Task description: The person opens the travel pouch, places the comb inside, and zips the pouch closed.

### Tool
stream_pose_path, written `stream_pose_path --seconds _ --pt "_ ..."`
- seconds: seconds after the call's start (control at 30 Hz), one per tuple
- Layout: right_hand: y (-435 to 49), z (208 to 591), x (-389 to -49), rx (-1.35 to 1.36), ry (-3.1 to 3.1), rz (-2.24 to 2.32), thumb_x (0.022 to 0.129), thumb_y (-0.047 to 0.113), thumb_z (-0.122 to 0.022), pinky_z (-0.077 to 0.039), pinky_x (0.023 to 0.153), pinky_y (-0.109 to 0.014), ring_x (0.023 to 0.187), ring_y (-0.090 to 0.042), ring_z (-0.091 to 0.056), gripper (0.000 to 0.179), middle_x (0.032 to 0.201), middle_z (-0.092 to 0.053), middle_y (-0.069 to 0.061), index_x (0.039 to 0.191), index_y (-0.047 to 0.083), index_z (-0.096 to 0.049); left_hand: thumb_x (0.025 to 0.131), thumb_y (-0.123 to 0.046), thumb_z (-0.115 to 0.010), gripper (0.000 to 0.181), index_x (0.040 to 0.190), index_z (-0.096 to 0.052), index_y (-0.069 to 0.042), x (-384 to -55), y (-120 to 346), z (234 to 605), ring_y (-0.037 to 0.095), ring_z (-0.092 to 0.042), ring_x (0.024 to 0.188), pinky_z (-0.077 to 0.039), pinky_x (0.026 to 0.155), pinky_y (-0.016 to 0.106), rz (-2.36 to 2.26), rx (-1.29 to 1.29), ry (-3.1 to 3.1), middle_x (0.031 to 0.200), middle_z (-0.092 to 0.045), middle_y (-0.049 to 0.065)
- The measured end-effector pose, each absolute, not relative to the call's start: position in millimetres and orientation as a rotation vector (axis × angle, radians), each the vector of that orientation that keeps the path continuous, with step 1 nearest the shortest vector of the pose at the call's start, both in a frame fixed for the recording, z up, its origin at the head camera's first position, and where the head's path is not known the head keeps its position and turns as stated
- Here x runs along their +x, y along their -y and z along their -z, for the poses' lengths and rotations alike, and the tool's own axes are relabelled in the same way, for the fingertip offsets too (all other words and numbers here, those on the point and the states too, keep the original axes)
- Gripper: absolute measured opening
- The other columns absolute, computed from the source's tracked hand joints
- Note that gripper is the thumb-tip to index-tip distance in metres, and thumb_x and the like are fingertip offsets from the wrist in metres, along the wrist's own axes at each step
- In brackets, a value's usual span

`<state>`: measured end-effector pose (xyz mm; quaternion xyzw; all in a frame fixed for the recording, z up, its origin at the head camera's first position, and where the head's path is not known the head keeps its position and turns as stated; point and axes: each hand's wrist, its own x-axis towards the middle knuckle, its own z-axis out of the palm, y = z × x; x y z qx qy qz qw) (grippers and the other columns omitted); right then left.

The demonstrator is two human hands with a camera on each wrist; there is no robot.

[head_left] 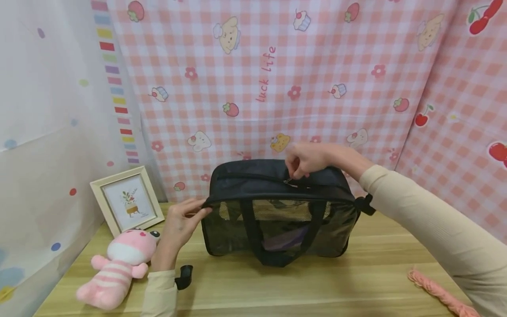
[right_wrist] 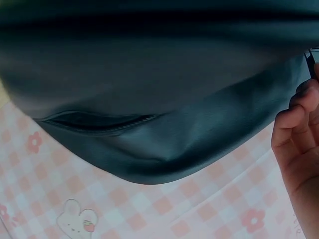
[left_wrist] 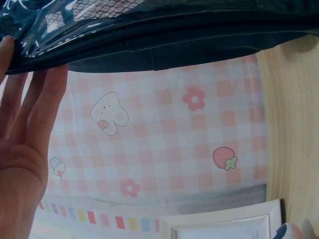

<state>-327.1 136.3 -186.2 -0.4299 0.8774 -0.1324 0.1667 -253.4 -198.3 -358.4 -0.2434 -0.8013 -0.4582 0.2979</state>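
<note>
A black bag (head_left: 229, 246) with see-through sides stands upright on the wooden table, its front strap handle (head_left: 309, 237) hanging down. Something purple (head_left: 287, 240) shows through the front panel. At the bag's top left corner my left hand (head_left: 182, 222) pinches the edge, thumb on one side and fingers (left_wrist: 47, 99) on the other. Over the top panel, my right hand (head_left: 310, 157) pinches the zipper pull (head_left: 288, 181) between thumb and curled fingers. A stretch of the zipper (right_wrist: 99, 127) gapes to the right of that hand in the head view.
A pink and white plush toy (head_left: 115, 277) lies left of my left forearm. Behind it a cream picture frame (head_left: 154, 211) leans near the wall cloth. A twisted pink yarn bundle (head_left: 439, 293) lies at the front right. Checked cloth (head_left: 253, 127) hangs close behind the bag.
</note>
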Motion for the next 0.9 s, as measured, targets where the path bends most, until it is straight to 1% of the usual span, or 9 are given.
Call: stream_pose_path --seconds 0.13,0.27,0.5,0.7,0.9 --pt "-141.8 188.5 -327.2 -1.182 -2.498 0.393 0.084 -0.002 -0.063 -0.053 0.058 -0.031 0.057 -0.017 -0.058 0.011 0.075 -0.066 -0.005 0.077 0.004 -0.068 0.080 0.002 -0.074 0.023 0.102 -0.075 -0.003 -253.6 198.8 359.1 0.013 -0.067 0.077 -0.055 0.067 0.019 1.226 -0.644 2.108 0.097 -0.070 0.008" --pt "-144.3 190.5 -328.2 -1.176 -2.494 0.416 0.083 -0.003 -0.063 -0.052 0.057 -0.031 0.057 -0.017 -0.057 0.010 0.075 -0.067 -0.007 0.077 0.003 -0.067 0.080 0.002 -0.074 0.022 0.101 -0.075 -0.003 -254.4 198.9 361.4 0.012 -0.067 0.076 -0.054 0.066 0.017 1.237 -0.655 2.085 0.094 -0.071 0.007" --pt "-147.3 189.5 -326.9 -1.146 -2.513 0.416 0.084 -0.002 -0.063 -0.052 0.057 -0.031 0.057 -0.017 -0.058 0.010 0.074 -0.067 -0.006 0.077 0.004 -0.067 0.081 0.000 -0.073 0.022 0.102 -0.075 -0.004 -253.8 197.6 361.2 0.016 -0.068 0.076 -0.054 0.066 0.017 1.232 -0.669 2.085 0.094 -0.071 0.006" --pt "-148.2 187.1 -324.6 -1.142 -2.514 0.414 0.085 0.000 -0.063 -0.052 0.059 -0.033 0.059 -0.017 -0.058 0.010 0.075 -0.067 -0.005 0.079 0.005 -0.068 0.079 0.002 -0.075 0.022 0.101 -0.075 -0.004 -252.3 198.4 360.1 0.015 -0.067 0.073 -0.055 0.064 0.021 1.192 -0.664 2.107 0.093 -0.071 0.005" --pt "-150.7 183.5 -322.8 -1.120 -2.508 0.444 0.086 -0.001 -0.062 -0.054 0.062 -0.036 0.062 -0.018 -0.058 0.010 0.077 -0.066 -0.008 0.080 0.003 -0.067 0.080 0.001 -0.074 0.023 0.102 -0.075 -0.005 -252.2 199.5 359.9 0.016 -0.068 0.074 -0.057 0.064 0.027 1.184 -0.661 2.121 0.092 -0.071 0.004"
